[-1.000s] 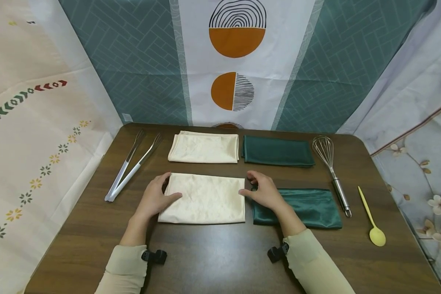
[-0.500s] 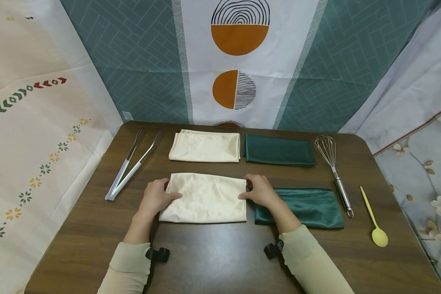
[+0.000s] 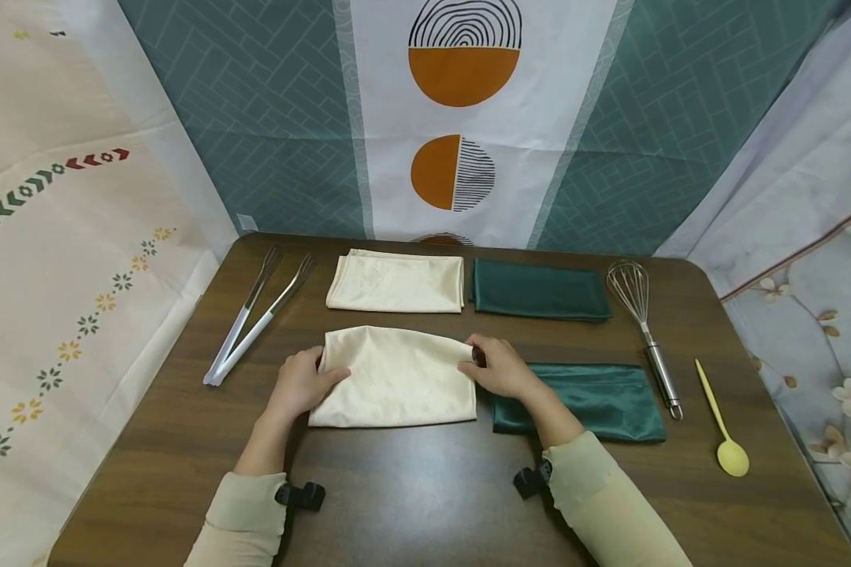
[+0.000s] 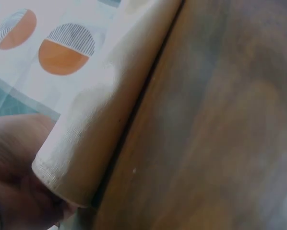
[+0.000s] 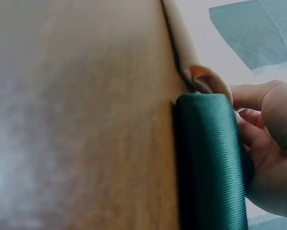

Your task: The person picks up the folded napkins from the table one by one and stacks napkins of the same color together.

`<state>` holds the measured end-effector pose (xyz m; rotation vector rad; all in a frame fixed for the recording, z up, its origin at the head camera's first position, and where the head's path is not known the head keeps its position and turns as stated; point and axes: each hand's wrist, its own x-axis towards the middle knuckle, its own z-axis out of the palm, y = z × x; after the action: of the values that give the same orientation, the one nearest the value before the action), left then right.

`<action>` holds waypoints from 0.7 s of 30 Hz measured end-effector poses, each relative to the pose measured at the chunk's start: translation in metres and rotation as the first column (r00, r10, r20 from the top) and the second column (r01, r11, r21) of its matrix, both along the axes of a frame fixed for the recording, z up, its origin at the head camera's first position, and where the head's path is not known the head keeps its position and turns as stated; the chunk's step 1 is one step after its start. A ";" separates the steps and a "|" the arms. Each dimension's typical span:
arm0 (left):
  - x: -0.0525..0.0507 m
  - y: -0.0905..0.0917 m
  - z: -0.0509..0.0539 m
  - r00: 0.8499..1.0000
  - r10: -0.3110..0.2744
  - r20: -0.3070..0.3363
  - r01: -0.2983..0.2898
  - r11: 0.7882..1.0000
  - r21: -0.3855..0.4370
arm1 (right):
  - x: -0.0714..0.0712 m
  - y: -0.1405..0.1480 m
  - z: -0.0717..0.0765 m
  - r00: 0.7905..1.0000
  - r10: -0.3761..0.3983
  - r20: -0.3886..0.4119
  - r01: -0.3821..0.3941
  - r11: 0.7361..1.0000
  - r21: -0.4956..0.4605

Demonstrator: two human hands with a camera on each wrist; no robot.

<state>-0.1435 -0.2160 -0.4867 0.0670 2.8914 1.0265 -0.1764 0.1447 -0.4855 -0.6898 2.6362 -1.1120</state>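
Note:
A folded cream cloth (image 3: 397,382) lies at the middle of the table, its far edge bulging up between the two hands. My left hand (image 3: 302,383) grips its left end, thumb on top and fingers behind the edge. The right hand (image 3: 502,368) pinches the opposite end the same way. In the left wrist view the cloth (image 4: 86,139) shows a rounded fold beside the hand (image 4: 18,167). The right wrist view has the cloth's curled end (image 5: 206,79) at the fingers of the right hand (image 5: 270,143), beside a green cloth (image 5: 210,163).
Behind lie another cream cloth (image 3: 397,282) and a dark green cloth (image 3: 540,290). A shiny green cloth (image 3: 596,402) sits just right of the held cloth, partly under the right forearm. Tongs (image 3: 244,339) are at the left; a whisk (image 3: 644,323) and yellow spoon (image 3: 732,457) at the right.
Both hands have closed in on the cream cloth's ends and taken hold. Its far edge, flat before, has risen into a curve, and the near edge has shifted slightly away.

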 end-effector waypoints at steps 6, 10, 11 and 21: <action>-0.003 -0.006 0.003 1.000 0.005 0.018 -0.007 0.993 0.118 | -0.001 -0.004 0.006 0.985 -0.017 0.174 0.040 0.991 -0.131; 0.000 -0.006 0.008 0.995 0.013 0.098 -0.023 0.995 0.102 | -0.001 -0.007 0.009 0.931 -0.055 0.362 0.138 0.969 -0.207; 0.001 -0.006 0.011 0.993 0.020 0.116 -0.027 0.998 0.059 | -0.001 -0.008 0.009 0.921 -0.063 0.383 0.155 0.965 -0.213; 0.019 0.000 0.030 0.968 0.115 0.225 -0.052 0.961 -0.271 | 0.000 -0.010 0.010 0.945 -0.028 0.325 0.099 0.974 -0.203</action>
<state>-0.1249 -0.2161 -0.4565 -0.1836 2.7960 0.6019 -0.1762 0.1349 -0.4757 -0.4168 2.2986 -1.4135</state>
